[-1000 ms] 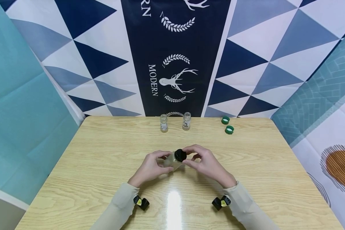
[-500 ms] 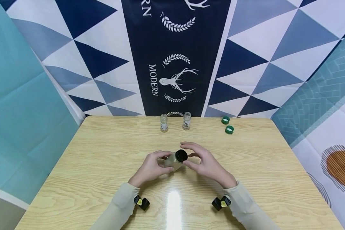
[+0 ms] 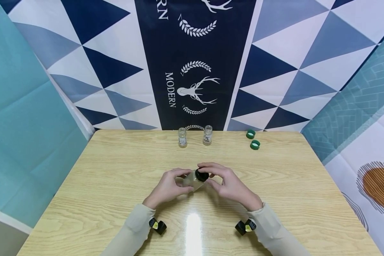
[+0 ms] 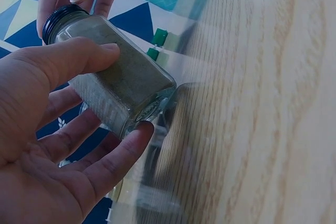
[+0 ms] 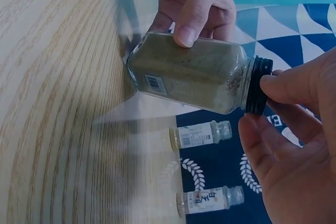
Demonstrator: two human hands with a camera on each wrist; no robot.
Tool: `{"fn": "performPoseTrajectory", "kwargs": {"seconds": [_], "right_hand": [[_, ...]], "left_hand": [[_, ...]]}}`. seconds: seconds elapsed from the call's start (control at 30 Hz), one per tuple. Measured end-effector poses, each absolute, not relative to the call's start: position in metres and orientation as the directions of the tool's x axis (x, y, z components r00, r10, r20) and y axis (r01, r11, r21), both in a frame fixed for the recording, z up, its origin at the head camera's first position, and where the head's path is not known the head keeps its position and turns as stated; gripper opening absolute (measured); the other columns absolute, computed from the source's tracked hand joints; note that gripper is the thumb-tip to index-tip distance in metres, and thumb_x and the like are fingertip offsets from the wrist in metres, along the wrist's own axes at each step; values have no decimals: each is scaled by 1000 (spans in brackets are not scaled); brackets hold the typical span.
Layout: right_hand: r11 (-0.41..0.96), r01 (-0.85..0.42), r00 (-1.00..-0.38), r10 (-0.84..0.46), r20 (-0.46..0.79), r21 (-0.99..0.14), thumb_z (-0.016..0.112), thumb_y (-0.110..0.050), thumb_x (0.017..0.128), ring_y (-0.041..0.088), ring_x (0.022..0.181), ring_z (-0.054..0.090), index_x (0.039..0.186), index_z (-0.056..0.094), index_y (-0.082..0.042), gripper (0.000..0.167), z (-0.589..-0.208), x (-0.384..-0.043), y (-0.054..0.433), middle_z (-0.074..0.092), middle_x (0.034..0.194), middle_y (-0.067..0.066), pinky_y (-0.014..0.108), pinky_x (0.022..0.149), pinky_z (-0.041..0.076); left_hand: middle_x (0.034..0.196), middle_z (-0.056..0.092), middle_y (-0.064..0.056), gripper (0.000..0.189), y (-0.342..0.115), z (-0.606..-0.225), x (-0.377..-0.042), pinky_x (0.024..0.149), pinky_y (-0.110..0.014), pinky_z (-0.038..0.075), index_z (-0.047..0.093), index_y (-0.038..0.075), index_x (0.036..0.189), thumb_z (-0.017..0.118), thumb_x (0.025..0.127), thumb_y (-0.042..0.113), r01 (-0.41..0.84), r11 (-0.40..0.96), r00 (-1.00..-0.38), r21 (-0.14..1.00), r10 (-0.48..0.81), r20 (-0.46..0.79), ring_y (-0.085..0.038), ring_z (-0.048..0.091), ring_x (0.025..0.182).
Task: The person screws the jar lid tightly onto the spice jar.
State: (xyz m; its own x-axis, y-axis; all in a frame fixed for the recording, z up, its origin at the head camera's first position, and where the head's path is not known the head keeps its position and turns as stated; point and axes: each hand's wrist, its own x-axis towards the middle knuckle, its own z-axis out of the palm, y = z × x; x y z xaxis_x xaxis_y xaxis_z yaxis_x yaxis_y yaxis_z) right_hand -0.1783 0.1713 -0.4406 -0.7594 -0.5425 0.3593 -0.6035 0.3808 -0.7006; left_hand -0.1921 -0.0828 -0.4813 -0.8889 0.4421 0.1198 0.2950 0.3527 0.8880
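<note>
A squarish glass spice jar holds grey-brown powder and has a small barcode label on its side. It is tilted, its black lid toward the right hand. My left hand grips the jar's body, thumb on one face and fingers on the opposite side, as the left wrist view shows. My right hand holds the black lid between thumb and fingers; the lid sits on the jar's neck. Whether the jar's base touches the table is hard to tell.
Two small uncapped glass bottles, the left bottle and the right bottle, stand at the table's back edge. Two green caps, a rear cap and a front cap, lie to their right. A patterned cloth hangs behind the wooden table.
The right fingers come off the lid's far side, spread apart, then close over it again. The left hand and the jar stay almost still.
</note>
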Motion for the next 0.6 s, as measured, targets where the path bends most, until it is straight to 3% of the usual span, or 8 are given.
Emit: {"fn": "performPoseTrajectory", "kwargs": {"seconds": [0.3, 0.6], "right_hand": [[404, -587, -781, -512, 359, -701, 72, -3, 94, 25, 118, 65, 131, 70, -12, 38, -442, -179, 171, 64, 139, 8, 28, 81, 59], [426, -577, -795, -488, 361, -696, 77, -9, 93, 18, 105, 67, 128, 71, -11, 37, -441, -181, 171, 66, 134, 8, 31, 76, 61]], "left_hand": [[129, 67, -6, 53, -83, -482, -192, 83, -23, 61, 68, 11, 134, 86, 85, 17, 289, 357, -889, 888, 444, 110, -19, 66, 110], [128, 67, -5, 52, -82, -481, -192, 84, -23, 60, 68, 12, 134, 86, 85, 17, 286, 361, -889, 888, 445, 106, -19, 65, 111]]}}
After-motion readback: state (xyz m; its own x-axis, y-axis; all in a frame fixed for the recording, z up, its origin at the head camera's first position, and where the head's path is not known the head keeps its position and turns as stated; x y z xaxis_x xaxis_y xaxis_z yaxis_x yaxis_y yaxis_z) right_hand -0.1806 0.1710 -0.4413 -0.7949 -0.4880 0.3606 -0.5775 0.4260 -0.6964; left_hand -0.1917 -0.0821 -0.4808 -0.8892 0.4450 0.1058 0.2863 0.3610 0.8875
